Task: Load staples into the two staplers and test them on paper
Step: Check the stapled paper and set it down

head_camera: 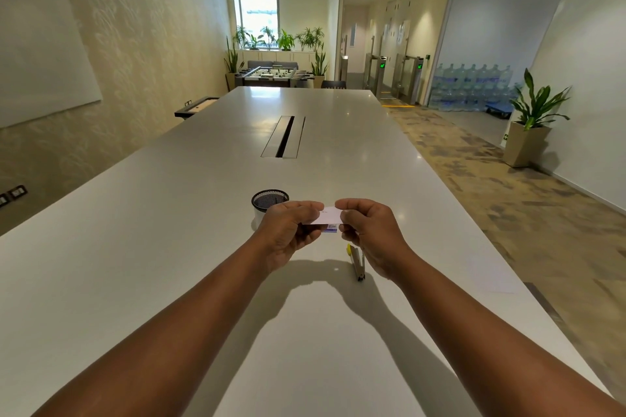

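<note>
Small white staple box [328, 215] — pinched at its left end by left hand [288, 230], at its right end by right hand [369, 230], held above white table [135, 247]. Stapler [357, 262] — on table, near right wrist. Black mesh cup [269, 200] — just beyond left hand.

A small box [328, 217] is held above the tabletop [135, 230] between left hand [288, 230] and right hand [369, 234]; a mesh cup [267, 201] stands behind the left hand, a stapler [357, 262] lies under the right.
</note>
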Tool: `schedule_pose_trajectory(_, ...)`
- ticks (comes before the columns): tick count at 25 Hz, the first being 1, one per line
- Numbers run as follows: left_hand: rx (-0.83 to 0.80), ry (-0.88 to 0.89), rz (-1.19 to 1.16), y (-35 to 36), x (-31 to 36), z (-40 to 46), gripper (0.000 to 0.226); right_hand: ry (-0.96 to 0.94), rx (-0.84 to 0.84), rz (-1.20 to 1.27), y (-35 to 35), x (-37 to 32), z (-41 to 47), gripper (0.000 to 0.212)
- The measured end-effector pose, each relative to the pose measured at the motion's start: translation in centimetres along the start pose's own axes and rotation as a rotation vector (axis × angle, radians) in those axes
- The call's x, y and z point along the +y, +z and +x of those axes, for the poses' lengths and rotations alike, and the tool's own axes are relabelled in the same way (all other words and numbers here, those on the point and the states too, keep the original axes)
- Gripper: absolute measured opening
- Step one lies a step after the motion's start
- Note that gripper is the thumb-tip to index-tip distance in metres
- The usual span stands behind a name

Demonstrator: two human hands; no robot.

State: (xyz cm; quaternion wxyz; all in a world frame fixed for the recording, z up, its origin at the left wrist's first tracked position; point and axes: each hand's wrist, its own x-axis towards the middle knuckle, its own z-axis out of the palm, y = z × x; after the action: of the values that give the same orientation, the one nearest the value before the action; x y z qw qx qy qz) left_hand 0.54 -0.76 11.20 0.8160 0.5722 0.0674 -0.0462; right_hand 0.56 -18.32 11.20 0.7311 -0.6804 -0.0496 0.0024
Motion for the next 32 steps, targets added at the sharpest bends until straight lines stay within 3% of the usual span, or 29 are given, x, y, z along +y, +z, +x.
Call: schedule_pose_trajectory(32, 0.044, -0.086, -0.078, 0.45, 0.09, 0.10, 0.018, 0.039, 0.018, 0.057, -0.06, -0.10, -0.10, 0.019)
